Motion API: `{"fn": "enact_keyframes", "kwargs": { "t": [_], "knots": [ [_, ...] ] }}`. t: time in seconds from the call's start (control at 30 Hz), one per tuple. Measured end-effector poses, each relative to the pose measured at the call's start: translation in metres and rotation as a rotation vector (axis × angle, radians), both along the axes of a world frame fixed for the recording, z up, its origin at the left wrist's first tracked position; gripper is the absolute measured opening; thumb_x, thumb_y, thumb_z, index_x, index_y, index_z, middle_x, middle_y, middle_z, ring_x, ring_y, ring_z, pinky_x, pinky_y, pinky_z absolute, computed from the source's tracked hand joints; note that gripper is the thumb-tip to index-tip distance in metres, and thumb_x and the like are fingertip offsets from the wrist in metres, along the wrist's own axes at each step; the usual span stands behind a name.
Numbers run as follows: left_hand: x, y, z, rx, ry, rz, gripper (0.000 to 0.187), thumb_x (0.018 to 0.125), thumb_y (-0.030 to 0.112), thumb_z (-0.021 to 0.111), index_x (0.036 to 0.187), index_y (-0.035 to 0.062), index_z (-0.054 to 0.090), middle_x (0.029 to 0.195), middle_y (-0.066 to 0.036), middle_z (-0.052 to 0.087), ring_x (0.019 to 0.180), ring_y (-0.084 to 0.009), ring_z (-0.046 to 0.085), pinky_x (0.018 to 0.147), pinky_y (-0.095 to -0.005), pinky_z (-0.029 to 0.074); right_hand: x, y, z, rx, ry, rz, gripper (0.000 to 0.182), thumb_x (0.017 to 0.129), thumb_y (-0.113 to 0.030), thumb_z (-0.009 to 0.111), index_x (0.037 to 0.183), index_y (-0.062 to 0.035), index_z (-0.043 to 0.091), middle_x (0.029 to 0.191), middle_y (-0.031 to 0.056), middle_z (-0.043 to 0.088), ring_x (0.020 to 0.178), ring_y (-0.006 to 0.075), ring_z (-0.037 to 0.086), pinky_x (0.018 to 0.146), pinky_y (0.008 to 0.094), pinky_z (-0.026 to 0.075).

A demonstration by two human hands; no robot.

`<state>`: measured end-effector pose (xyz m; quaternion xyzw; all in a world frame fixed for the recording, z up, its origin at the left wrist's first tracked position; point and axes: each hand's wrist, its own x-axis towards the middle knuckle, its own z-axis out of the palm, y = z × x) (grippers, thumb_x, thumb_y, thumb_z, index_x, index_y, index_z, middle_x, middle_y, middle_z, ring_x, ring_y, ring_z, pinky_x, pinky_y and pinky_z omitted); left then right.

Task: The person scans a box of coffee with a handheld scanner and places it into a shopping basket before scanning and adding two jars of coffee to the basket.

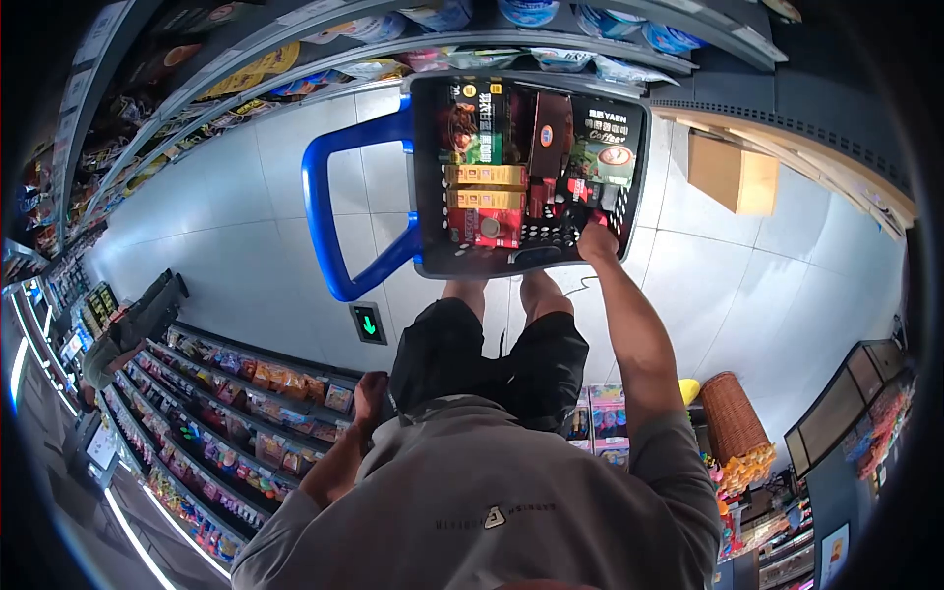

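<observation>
My right hand [597, 241] reaches inside the near right corner of a dark shopping basket [425, 177] with a blue handle [317, 197]. Its fingers are curled beside small dark and pinkish items, and what they grip is hidden. A green-and-white coffee box [602, 147] lies just beyond that hand. Also in the basket are a dark box with an orange oval [548, 138], a dark green and brown box [476, 123], yellow boxes [486, 177] and a red Nescafé box [487, 226]. My left hand [371, 398] hangs by my hip, fingers curled, with nothing visible in it.
Shelves with tubs and bags [531, 12] run beyond the basket. A cardboard box [733, 172] stands on the tiled floor to the right. Snack shelves [256, 379] and another person [123, 339] are at left; a wicker basket [733, 413] is at right.
</observation>
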<state>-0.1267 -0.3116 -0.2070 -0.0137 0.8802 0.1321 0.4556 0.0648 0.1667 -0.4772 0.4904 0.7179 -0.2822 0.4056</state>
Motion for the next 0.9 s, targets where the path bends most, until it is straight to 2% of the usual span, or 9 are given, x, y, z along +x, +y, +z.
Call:
{"fn": "enact_keyframes", "kwargs": {
  "t": [0.17, 0.3, 0.43, 0.63, 0.67, 0.73, 0.8, 0.87, 0.9],
  "knots": [
    [0.002, -0.033, -0.016, 0.037, -0.057, 0.021, 0.025, 0.086, 0.014, 0.057, 0.100, -0.0044, 0.065, 0.096, -0.015, 0.068, 0.092, -0.0215, 0.065, 0.084, -0.0311, 0.048, -0.004, -0.006, 0.008, 0.103, -0.068, 0.101, 0.035, 0.087, -0.017, 0.049, 0.119, -0.0051, 0.054, 0.118, 0.0173, 0.061, 0.114, 0.0333, 0.056, 0.093, 0.0460, 0.046],
    [-0.002, -0.052, -0.016, 0.107, -0.043, 0.036, 0.025, 0.087, 0.014, 0.055, 0.101, -0.0046, 0.065, 0.095, -0.016, 0.068, 0.090, -0.0216, 0.065, 0.081, -0.0319, 0.049, -0.002, -0.006, 0.015, 0.214, -0.087, 0.124, 0.036, 0.082, -0.021, 0.058, 0.116, -0.0081, 0.056, 0.117, 0.0124, 0.060, 0.113, 0.0275, 0.054, 0.092, 0.0456, 0.041],
    [-0.001, -0.052, -0.005, 0.073, -0.058, 0.103, 0.025, 0.089, 0.014, 0.054, 0.103, -0.0044, 0.064, 0.092, -0.015, 0.068, 0.087, -0.0205, 0.065, 0.077, -0.0315, 0.050, -0.002, -0.009, 0.035, 0.178, -0.047, 0.147, 0.045, 0.078, -0.021, 0.059, 0.121, -0.0088, 0.051, 0.124, 0.0169, 0.052, 0.123, 0.0313, 0.045, 0.097, 0.0482, 0.036],
    [0.046, -0.051, 0.019, 0.128, -0.070, 0.607, 0.029, 0.092, 0.015, 0.049, 0.105, -0.0083, 0.059, 0.091, -0.013, 0.067, 0.079, -0.0180, 0.065, 0.071, -0.0290, 0.052, -0.042, -0.025, 0.093, 0.361, 0.309, 0.102, 0.055, 0.073, -0.033, 0.073, 0.116, -0.0063, 0.051, 0.120, 0.0146, 0.052, 0.116, 0.0320, 0.047, 0.092, 0.0511, 0.038],
    [0.060, -0.051, 0.025, 0.102, -0.065, 0.664, 0.027, 0.091, 0.014, 0.051, 0.107, -0.0046, 0.061, 0.093, -0.014, 0.067, 0.081, -0.0210, 0.066, 0.074, -0.0302, 0.052, -0.050, -0.031, 0.099, 0.412, 0.389, 0.006, 0.044, 0.076, -0.029, 0.070, 0.110, -0.0059, 0.054, 0.114, 0.0144, 0.055, 0.110, 0.0323, 0.051, 0.087, 0.0510, 0.041],
    [0.097, -0.105, 0.012, 0.297, 0.327, -0.507, 0.027, 0.088, 0.017, 0.054, 0.109, 0.0010, 0.063, 0.096, -0.015, 0.067, 0.086, -0.0265, 0.066, 0.077, -0.0314, 0.051, -0.069, -0.035, 0.118, 0.440, 0.652, -0.080, 0.036, 0.079, -0.026, 0.068, 0.104, -0.0040, 0.056, 0.099, 0.0147, 0.061, 0.098, 0.0321, 0.059, 0.080, 0.0476, 0.045],
    [0.138, -0.107, 0.015, 0.183, 0.221, -0.077, 0.028, 0.086, 0.021, 0.056, 0.107, 0.0055, 0.065, 0.093, -0.016, 0.067, 0.087, -0.0312, 0.065, 0.081, -0.0331, 0.051, -0.093, -0.043, 0.149, 0.350, 0.866, -0.266, 0.031, 0.086, -0.029, 0.065, 0.100, -0.0028, 0.056, 0.081, 0.0132, 0.063, 0.075, 0.0307, 0.063, 0.069, 0.0405, 0.048],
    [0.180, -0.132, -0.015, 0.082, 0.113, 0.258, 0.032, 0.085, 0.029, 0.057, 0.101, 0.0032, 0.067, 0.085, -0.017, 0.066, 0.084, -0.0337, 0.065, 0.079, -0.0377, 0.052, -0.120, -0.056, 0.189, 0.204, 0.911, -0.394, 0.031, 0.090, -0.032, 0.060, 0.102, -0.0036, 0.056, 0.085, 0.0127, 0.064, 0.080, 0.0281, 0.064, 0.071, 0.0384, 0.048],
    [0.181, -0.115, -0.003, 0.113, 0.132, 0.267, 0.032, 0.085, 0.029, 0.057, 0.101, 0.0032, 0.067, 0.085, -0.017, 0.066, 0.084, -0.0337, 0.065, 0.079, -0.0377, 0.052, -0.132, -0.067, 0.205, 0.167, 1.002, -0.408, 0.033, 0.092, -0.033, 0.058, 0.105, -0.0036, 0.055, 0.088, 0.0126, 0.065, 0.083, 0.0269, 0.064, 0.073, 0.0375, 0.049]
  ]
}}
